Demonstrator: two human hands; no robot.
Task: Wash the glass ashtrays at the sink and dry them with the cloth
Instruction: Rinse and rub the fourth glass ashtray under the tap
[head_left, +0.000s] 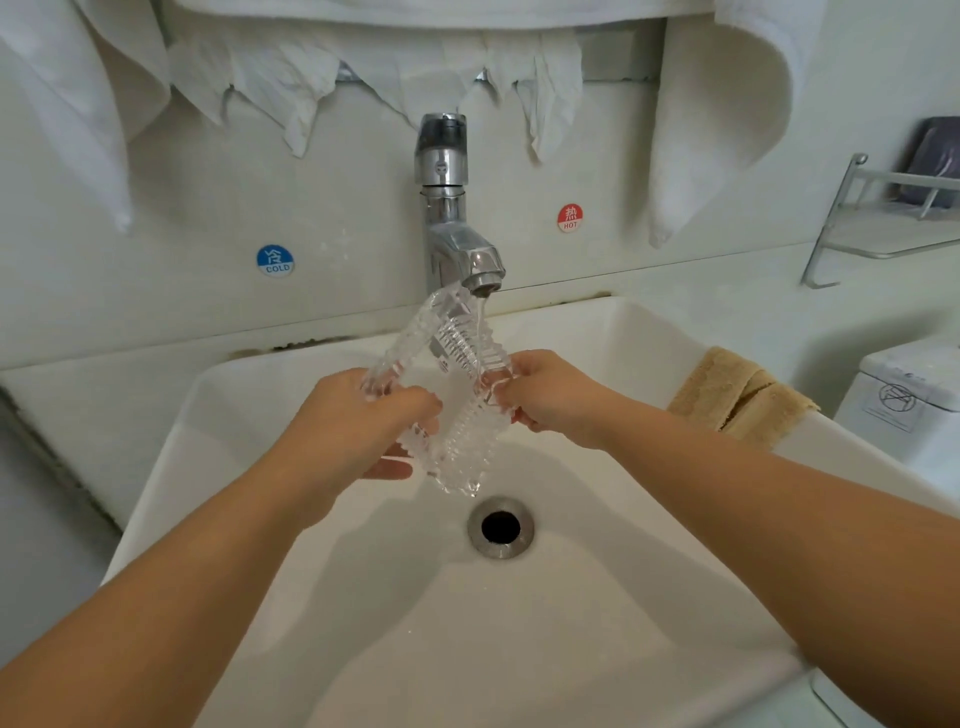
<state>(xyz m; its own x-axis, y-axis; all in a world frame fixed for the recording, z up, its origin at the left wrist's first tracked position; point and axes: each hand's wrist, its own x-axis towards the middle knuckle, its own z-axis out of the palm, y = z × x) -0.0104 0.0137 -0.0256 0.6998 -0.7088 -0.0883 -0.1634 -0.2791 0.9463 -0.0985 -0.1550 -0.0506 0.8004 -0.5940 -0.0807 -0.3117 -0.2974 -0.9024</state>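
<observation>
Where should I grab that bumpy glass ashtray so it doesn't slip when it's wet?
Grab the glass ashtray by its thick ridged rim, one hand from each side, as the left hand and right hand do here. It is tilted on edge under the faucet, so opposite edges face the hands, and the ridges probably give wet fingers more purchase than the smooth inside.

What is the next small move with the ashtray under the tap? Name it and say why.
Probably turn the glass ashtray a little under the faucet. Both the left hand and right hand hold it tilted over the sink, and the thin stream strikes only its upper part.
</observation>
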